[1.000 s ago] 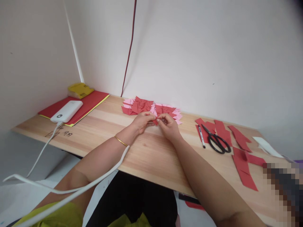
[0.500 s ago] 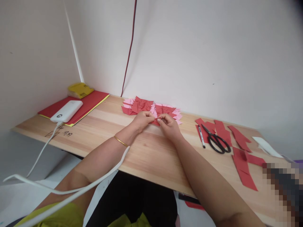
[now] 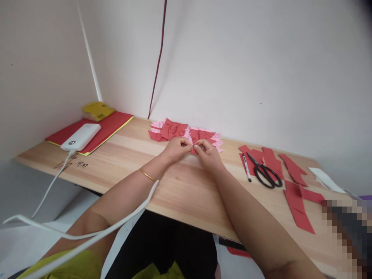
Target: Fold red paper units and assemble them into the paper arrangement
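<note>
My left hand (image 3: 176, 148) and my right hand (image 3: 207, 152) meet at the middle of the wooden table (image 3: 180, 190), fingers pinched together on a small red paper piece (image 3: 193, 149) between them. Most of that piece is hidden by my fingertips. Just behind my hands lies a pile of folded red and pink paper pieces (image 3: 183, 132). A thin gold bangle (image 3: 147, 174) circles my left wrist.
Black scissors (image 3: 265, 171) and a pen (image 3: 247, 167) lie on red paper strips (image 3: 295, 193) at the right. A white power bank (image 3: 81, 136) rests on red and yellow sheets (image 3: 110, 124) at the left, its cable (image 3: 87, 232) crossing my left arm. A yellow packet (image 3: 97, 110) sits in the corner.
My fingertips have drawn slightly closer together and a little farther from me on the red piece. Nothing else on the table has moved.
</note>
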{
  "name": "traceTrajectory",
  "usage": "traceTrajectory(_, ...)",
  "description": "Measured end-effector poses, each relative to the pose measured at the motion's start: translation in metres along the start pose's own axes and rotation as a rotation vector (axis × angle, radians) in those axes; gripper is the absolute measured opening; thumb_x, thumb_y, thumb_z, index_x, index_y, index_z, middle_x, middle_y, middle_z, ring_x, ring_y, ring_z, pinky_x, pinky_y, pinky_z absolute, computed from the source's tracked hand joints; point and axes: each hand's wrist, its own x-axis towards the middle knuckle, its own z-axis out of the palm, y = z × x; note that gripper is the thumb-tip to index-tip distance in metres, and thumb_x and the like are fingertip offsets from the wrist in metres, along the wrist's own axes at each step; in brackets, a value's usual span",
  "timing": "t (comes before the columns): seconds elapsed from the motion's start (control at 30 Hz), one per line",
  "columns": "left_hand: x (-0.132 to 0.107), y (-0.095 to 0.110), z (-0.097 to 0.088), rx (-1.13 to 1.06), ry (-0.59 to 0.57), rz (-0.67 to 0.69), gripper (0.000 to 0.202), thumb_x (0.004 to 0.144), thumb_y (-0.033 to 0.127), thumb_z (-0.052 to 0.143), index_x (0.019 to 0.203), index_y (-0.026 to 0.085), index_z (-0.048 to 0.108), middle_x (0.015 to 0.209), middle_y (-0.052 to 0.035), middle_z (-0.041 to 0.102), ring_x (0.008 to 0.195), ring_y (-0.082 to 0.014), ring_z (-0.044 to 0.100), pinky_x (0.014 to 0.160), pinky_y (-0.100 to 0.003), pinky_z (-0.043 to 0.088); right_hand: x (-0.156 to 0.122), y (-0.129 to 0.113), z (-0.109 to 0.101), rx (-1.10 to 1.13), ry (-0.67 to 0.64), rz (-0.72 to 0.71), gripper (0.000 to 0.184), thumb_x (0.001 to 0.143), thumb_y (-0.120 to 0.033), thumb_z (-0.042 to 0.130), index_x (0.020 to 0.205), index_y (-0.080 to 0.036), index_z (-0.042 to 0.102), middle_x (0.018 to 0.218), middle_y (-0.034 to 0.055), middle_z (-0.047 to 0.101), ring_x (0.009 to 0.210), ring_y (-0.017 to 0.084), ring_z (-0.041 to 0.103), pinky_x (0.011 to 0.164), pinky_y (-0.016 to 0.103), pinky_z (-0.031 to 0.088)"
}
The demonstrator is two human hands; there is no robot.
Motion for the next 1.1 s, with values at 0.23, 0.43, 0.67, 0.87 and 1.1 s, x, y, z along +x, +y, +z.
traceTrajectory(0.23,0.002,-0.002,0.001,0.111,0.021,0.059,0.014,0.067,0.025,0.058,0.059,0.014,0.058,0.063,-0.0005,0.058,0.061,-0.0112,0.050,0.058,-0.023,0.038,0.000,0.003,0.001,0.019,-0.006,-0.017,0.020,0.081,-0.039,0.052,0.081,-0.019,0.054,0.074,0.0009,0.057,0.067,0.015,0.051,0.064,0.028,0.041)
traceTrajectory(0.43,0.002,-0.002,0.000,0.116,0.041,0.042,0.012,0.067,0.023,0.056,0.059,0.014,0.058,0.063,-0.0004,0.058,0.061,-0.0115,0.050,0.058,-0.023,0.037,0.000,0.006,0.003,0.056,0.001,-0.031,0.019,0.083,-0.039,0.051,0.083,-0.020,0.055,0.079,0.0023,0.059,0.074,0.016,0.054,0.069,0.029,0.044)
traceTrajectory(0.67,0.002,-0.002,-0.001,0.036,-0.045,0.048,0.014,0.070,0.027,0.060,0.066,0.014,0.062,0.067,-0.0008,0.060,0.065,-0.0123,0.053,0.062,-0.024,0.039,0.001,0.012,0.005,0.109,0.050,-0.062,0.018,0.082,-0.036,0.055,0.090,-0.021,0.052,0.084,0.0021,0.058,0.073,0.015,0.055,0.070,0.030,0.046)
traceTrajectory(0.87,0.003,-0.004,-0.001,-0.026,0.003,0.036,0.014,0.071,0.028,0.061,0.068,0.014,0.063,0.070,-0.0010,0.061,0.067,-0.0126,0.053,0.067,-0.025,0.041,0.001,0.013,0.006,0.238,0.033,-0.051,0.032,0.077,-0.037,0.062,0.104,-0.021,0.051,0.091,0.0041,0.059,0.083,0.016,0.058,0.077,0.033,0.048)
traceTrajectory(1.1,0.005,-0.009,-0.001,-0.017,-0.006,0.085,0.012,0.072,0.027,0.061,0.072,0.015,0.064,0.074,-0.0016,0.065,0.072,-0.0137,0.056,0.072,-0.026,0.043,0.001,0.008,0.003,0.130,0.026,0.012,0.026,0.077,-0.042,0.059,0.090,-0.020,0.056,0.086,0.0040,0.062,0.075,0.017,0.058,0.071,0.032,0.048)
